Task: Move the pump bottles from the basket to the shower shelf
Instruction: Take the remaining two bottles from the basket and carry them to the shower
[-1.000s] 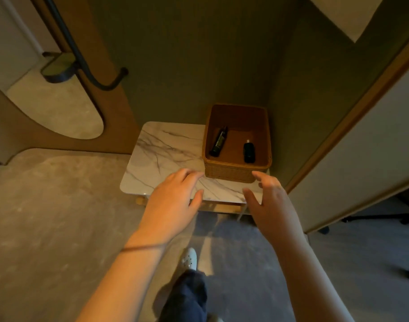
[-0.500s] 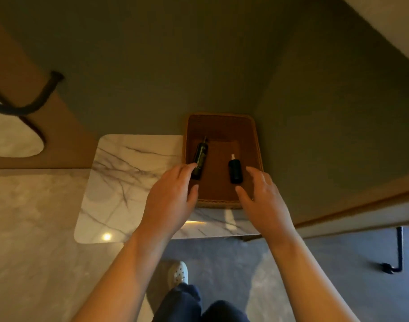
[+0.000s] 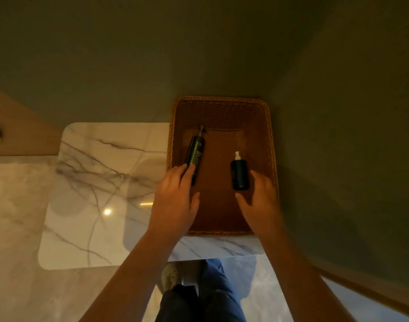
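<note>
- Reaching into the brown woven basket [image 3: 222,105], both hands are low over its floor.
- The basket sits on the white marble worktop [image 3: 101,182], at the worktop's 3 o'clock side, close against the green wall.
- The tall dark bottle [image 3: 195,153] lies flat in the basket, its pump pointing to 12 o'clock.
- The left hand [image 3: 173,201] has its fingers [image 3: 187,174] spread loose; the tips touch the near end of the tall bottle, but nothing is gripped.
- The short dark bottle [image 3: 239,174] with a white pump lies flat at 3 o'clock from the tall one, apart from it.
- The right hand [image 3: 260,203] is wide open and empty, curved around the short bottle's 3 o'clock side, just beside it.
- A white shoe [image 3: 172,275] shows on the floor below the worktop.
</note>
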`<state>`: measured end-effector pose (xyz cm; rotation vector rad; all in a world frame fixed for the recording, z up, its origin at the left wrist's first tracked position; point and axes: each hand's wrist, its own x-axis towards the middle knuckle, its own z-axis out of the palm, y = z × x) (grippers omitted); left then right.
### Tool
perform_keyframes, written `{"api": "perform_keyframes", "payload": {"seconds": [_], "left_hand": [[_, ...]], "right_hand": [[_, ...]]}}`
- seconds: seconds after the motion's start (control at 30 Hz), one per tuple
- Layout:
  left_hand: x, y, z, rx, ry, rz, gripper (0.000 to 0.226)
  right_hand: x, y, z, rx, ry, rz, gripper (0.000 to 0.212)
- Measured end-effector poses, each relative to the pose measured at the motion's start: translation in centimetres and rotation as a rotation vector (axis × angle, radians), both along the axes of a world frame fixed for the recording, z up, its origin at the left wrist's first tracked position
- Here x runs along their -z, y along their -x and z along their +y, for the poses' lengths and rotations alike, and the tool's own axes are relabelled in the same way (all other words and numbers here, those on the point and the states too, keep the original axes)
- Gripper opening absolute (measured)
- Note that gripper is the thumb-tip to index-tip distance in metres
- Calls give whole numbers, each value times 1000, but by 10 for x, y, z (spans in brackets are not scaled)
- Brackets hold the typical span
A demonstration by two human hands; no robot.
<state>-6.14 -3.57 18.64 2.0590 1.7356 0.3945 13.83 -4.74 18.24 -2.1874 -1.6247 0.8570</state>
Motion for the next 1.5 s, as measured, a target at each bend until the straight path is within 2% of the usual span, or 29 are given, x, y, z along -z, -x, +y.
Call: {"api": "perform_keyframes", "payload": {"seconds": [0.27,0.6,0.77,0.87,1.03,1.23,1.5], "left_hand": [[104,-46,73,71,169,81,52],[203,-53,120,-35,298,129,68],[234,-59,133,-64,408,160,75],[245,-60,138,-84,405,223,80],[258,-61,143,-145,406,226,85],[265,-68,140,-172,439,118,89],[250,-64,122,-261,655,-97,97]], "right_hand": [[117,-22,70,-18,92,-18,70],[212,-39,105,-6,122,-56,72],[235,-47,111,1,130,-31,77],[244,-49,114,-16,143,-50,78],[252,-52,116,-14,98,-98,77],[260,-46,110,8,115,-22,84],[249,-45,112,70,147,102,79]]}}
